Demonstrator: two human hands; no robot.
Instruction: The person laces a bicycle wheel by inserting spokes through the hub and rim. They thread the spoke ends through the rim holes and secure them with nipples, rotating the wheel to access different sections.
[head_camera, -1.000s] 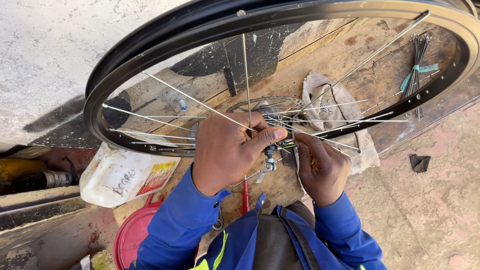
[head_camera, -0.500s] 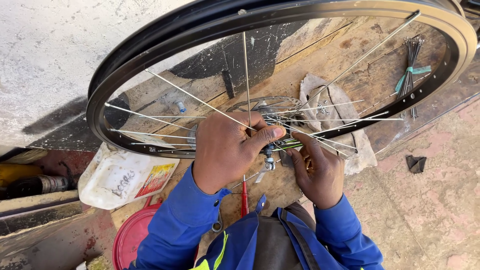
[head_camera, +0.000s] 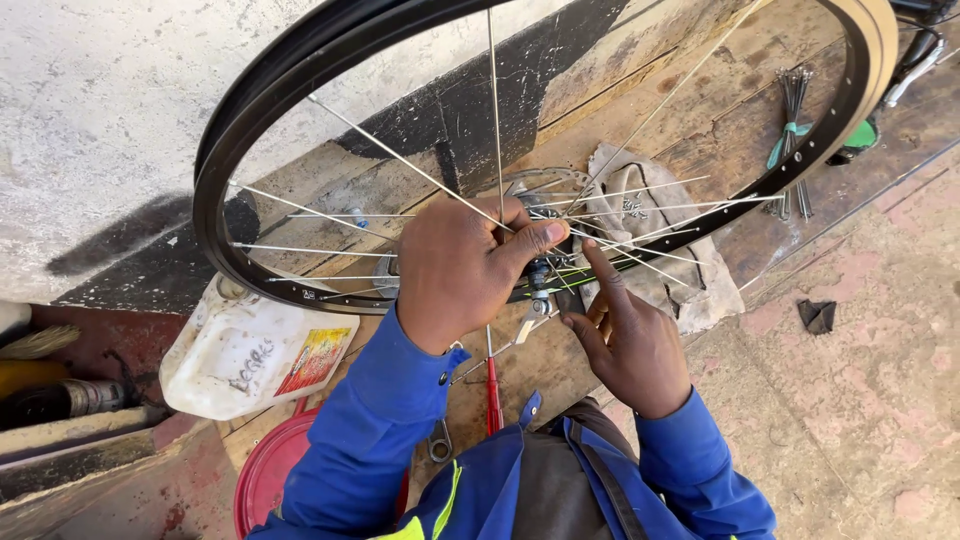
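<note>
Bicycle wheel rim (head_camera: 232, 150), black w/ tan inner face, stood on edge on wooden surface (head_camera: 700, 110), leaning twd pale wall. Hub (head_camera: 540, 272) at wheel centre, partly hidden by hands.

Left hand (head_camera: 462, 268) curled over hub from above-left, thumb and forefinger pressed together, apparently on a spoke end at hub flange; exact contact hidden. Right hand (head_camera: 628, 338) just below-right of hub, forefinger extended up twd hub, other fingers half curled, nothing clearly pinched. Can't tell if fingertip touches spoke or hub.

Loose spokes (head_camera: 640, 210) fanning right of hub, several not reaching rim. Grey rag (head_camera: 640, 200) behind hub w/ small bits on it, prob. nipples, too small to tell. Spare spoke bundle (head_camera: 795, 140) w/ green tie, far right of hub, near rim. Red-handled screwdriver (head_camera: 492, 385) and spanner (head_camera: 440, 440) below hub. White plastic jug (head_camera: 250, 355) left-below hub; red lid (head_camera: 270, 470) below that. Black scrap (head_camera: 818, 315) on floor, right of hub.

Risks, as judged:
- Unfixed spokes springing free, poking fingers or slipping out of flange holes, since outer ends hang loose.
- Wheel tipping or rolling off surface, held only at hub.
- Wrong crossing of spokes, many overlapping near hub.
- Small parts on rag scattering if rim shifts.
</note>
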